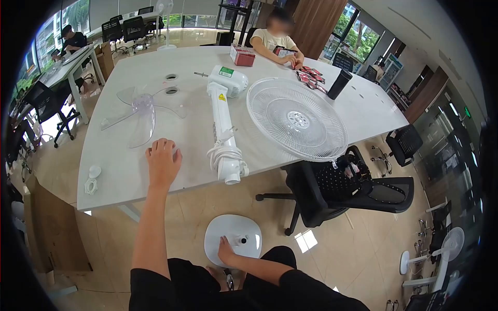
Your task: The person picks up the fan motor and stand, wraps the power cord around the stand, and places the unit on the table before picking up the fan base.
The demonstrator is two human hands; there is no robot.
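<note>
My left hand [164, 161] rests near the front edge of the white table [192, 160], fingers slightly curled and apart, just below the clear fan blades [143, 106]. Down by my knees, my right hand [226, 252] touches the top of a white square base [218, 233] that has a dark stub at its middle; what its fingers do is too small to tell. Right of my left hand lies a white fan motor and pole [221, 111] with its cable coiled round the lower end. A round white fan grille [298, 119] lies to the right of the pole.
Small white parts [92, 181] sit at the table's left corner. Across the table sits a person [275, 41] beside a red box [242, 55], red packets [311, 76] and a black cup [340, 84]. A black chair [311, 192] holds a bag; a cardboard box [57, 228] stands left.
</note>
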